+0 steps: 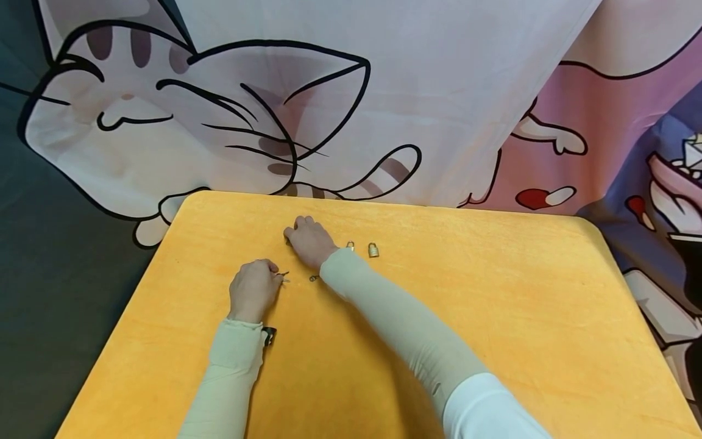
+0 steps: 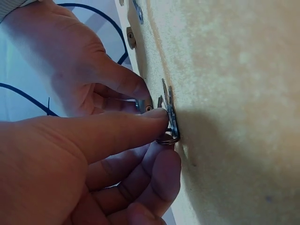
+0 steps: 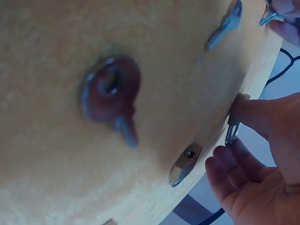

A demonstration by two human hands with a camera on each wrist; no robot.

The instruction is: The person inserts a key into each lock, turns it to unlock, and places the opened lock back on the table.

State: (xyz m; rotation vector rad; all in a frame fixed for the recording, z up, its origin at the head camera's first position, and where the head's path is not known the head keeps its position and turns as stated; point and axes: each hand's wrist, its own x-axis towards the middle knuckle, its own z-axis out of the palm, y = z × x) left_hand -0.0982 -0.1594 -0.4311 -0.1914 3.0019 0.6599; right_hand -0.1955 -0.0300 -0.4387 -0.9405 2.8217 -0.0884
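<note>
My left hand point(image 1: 254, 290) pinches a ring of small keys point(image 2: 171, 112) between thumb and fingers, close over the table. Just beyond it, my right hand point(image 1: 310, 241) grips a small padlock point(image 3: 233, 132), its thumb across the body and the shackle showing below. A second padlock point(image 3: 185, 164) lies on the table near the right hand. Two loose keys lie apart from the hands: a round-headed key point(image 3: 112, 89) and another key point(image 3: 225, 26), the latter nearer the left hand.
The yellow table point(image 1: 493, 317) extends to both sides of the arms. Two padlocks lie beyond the right sleeve, one partly covered by it point(image 1: 350, 245) and a brass padlock point(image 1: 373, 250) in full view. A cartoon-printed curtain point(image 1: 439, 110) hangs behind the table's far edge.
</note>
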